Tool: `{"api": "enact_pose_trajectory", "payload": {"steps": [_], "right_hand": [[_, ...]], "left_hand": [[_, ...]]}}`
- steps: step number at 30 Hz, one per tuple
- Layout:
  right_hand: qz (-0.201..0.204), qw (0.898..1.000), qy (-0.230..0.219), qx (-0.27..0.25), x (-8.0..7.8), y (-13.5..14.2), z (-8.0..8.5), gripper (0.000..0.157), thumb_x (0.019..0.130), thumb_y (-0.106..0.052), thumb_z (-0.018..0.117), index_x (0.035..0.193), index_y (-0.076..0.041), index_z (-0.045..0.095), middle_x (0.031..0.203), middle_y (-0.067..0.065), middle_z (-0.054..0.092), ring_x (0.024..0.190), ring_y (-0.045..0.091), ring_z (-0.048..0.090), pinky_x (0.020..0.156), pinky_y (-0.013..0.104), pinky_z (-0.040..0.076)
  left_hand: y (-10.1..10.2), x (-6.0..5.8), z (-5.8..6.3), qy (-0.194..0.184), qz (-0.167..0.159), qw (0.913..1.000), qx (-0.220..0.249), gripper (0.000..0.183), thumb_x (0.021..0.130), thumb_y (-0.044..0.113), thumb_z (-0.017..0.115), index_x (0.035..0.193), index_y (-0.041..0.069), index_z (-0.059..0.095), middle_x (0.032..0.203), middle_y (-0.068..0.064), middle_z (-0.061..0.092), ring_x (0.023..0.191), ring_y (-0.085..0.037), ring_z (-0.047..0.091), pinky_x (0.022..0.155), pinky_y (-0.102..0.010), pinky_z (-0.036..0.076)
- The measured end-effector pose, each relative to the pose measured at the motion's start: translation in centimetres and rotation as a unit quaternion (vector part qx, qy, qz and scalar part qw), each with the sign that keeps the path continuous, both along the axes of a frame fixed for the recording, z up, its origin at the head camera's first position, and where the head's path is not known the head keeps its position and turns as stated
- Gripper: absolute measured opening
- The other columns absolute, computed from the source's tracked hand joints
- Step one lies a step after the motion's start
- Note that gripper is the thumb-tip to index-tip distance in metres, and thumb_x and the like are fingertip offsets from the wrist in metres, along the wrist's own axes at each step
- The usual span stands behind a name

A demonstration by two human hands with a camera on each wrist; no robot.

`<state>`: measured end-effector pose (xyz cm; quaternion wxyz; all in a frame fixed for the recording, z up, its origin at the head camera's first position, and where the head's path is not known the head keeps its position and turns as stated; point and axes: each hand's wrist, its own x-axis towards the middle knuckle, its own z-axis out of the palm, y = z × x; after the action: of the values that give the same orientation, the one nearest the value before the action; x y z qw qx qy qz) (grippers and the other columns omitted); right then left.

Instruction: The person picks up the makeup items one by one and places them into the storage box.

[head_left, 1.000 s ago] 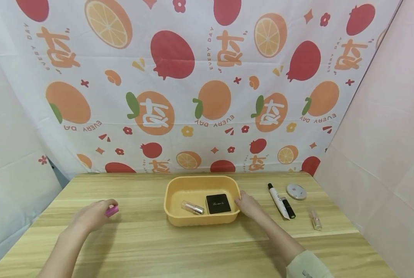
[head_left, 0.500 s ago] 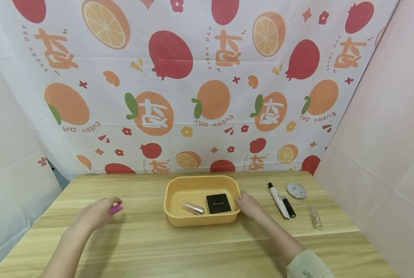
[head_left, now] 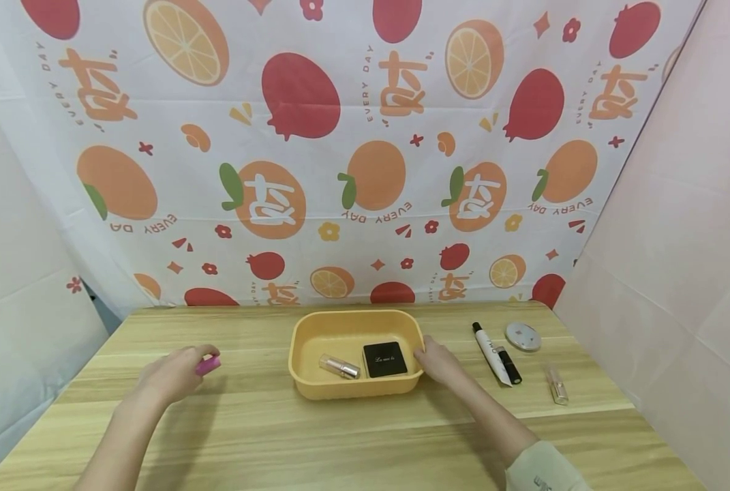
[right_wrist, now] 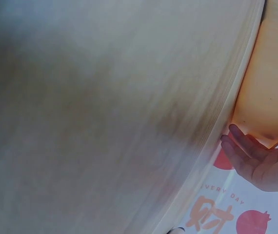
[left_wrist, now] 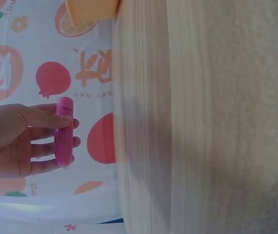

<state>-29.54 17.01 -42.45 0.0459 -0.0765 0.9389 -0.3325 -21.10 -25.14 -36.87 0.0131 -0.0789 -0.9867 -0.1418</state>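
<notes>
Head view: left grip (head_left: pixel 177 373) is pinching a pink tube (head_left: pixel 209 365), right grip (head_left: pixel 439 361) is holding the yellow basket (head_left: pixel 357 390) at its left. Transfer seems the step; next move is probably needing enough height.

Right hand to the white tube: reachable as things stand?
Likely yes: the white tube lies on the table near the right hand, nothing visible between them. That hand holds the yellow basket, so it would need to let go first.
</notes>
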Motion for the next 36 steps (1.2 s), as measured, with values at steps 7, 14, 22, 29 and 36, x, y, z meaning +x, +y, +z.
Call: {"api": "enact_pose_trajectory", "payload": {"steps": [7,14,22,29,36], "right_hand": [[0.0,1.0,0.003,0.001,-0.1,0.0,-0.2,0.041,0.092,-0.015,0.044,0.124,0.01,0.043,0.075,0.007,0.055,0.062,0.019,0.051,0.054,0.031,0.044],[-0.001,1.0,0.005,0.001,-0.1,0.1,-0.4,0.04,0.091,-0.015,0.045,0.123,0.01,0.044,0.077,0.007,0.056,0.064,0.02,0.052,0.056,0.032,0.045],[-0.002,1.0,0.002,-0.001,-0.2,0.1,-0.4,0.04,0.091,-0.015,0.045,0.123,0.01,0.043,0.075,0.008,0.054,0.062,0.019,0.051,0.054,0.03,0.044],[0.001,1.0,0.003,0.003,-0.3,0.1,-0.4,0.041,0.091,-0.015,0.044,0.123,0.01,0.043,0.076,0.008,0.055,0.062,0.019,0.051,0.054,0.03,0.043],[0.001,1.0,0.002,0.002,-0.3,0.1,-0.2,0.041,0.091,-0.015,0.044,0.123,0.01,0.043,0.075,0.007,0.055,0.06,0.019,0.051,0.053,0.03,0.043]], "left_hand": [[0.3,0.1,0.0,0.009,-0.007,0.9999,0.001,0.026,0.08,-0.003,0.06,0.105,0.001,0.061,0.084,-0.012,0.06,0.071,-0.025,0.051,0.052,-0.041,0.042],[0.7,0.2,0.4,0.012,-0.008,0.9999,-0.003,0.024,0.082,-0.001,0.059,0.105,0.001,0.061,0.09,-0.016,0.062,0.074,-0.027,0.055,0.054,-0.043,0.044],[1.3,0.0,0.8,0.012,-0.01,0.9998,-0.009,0.031,0.079,-0.005,0.06,0.109,0.001,0.061,0.096,-0.018,0.063,0.079,-0.029,0.056,0.056,-0.045,0.045],[2.0,0.1,1.1,0.02,-0.016,0.9996,-0.012,0.032,0.077,-0.006,0.061,0.108,0.002,0.061,0.098,-0.017,0.062,0.083,-0.032,0.057,0.058,-0.048,0.047],[2.8,0.0,1.4,0.036,-0.033,0.9988,-0.006,0.025,0.081,0.0,0.063,0.106,0.001,0.062,0.096,-0.016,0.063,0.082,-0.031,0.058,0.06,-0.045,0.048]]}}
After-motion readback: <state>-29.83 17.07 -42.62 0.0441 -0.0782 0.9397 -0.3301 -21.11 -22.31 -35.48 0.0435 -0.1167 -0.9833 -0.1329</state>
